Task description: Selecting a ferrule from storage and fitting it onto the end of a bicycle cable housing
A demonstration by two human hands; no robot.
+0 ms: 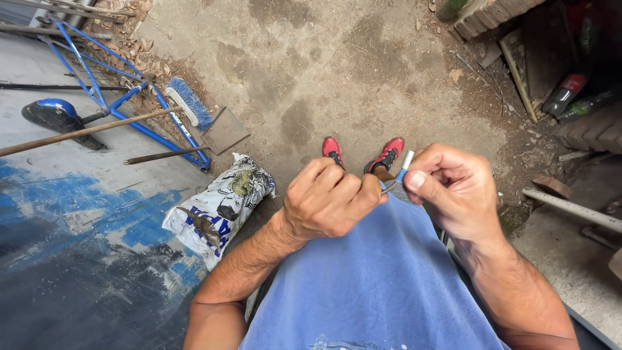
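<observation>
My left hand [327, 201] and my right hand [453, 188] meet in front of my blue shirt [382, 279]. The right hand pinches a small white tube with a blue band [405, 164] between thumb and forefinger, its tip pointing up. A thin dark wire or pin [389, 188] runs from that tube into the closed fingers of my left hand. How far the wire goes inside either fist is hidden. Below the hands, my red shoes [361, 154] stand on the dirt floor.
A crumpled white and blue sack [217, 207] lies left of my feet. A blue-bristled broom [189, 104], a blue metal frame [116, 91] and long rods lie at the upper left. Bottles [565, 94] and bricks sit at the upper right; a pale pipe [573, 209] lies at right.
</observation>
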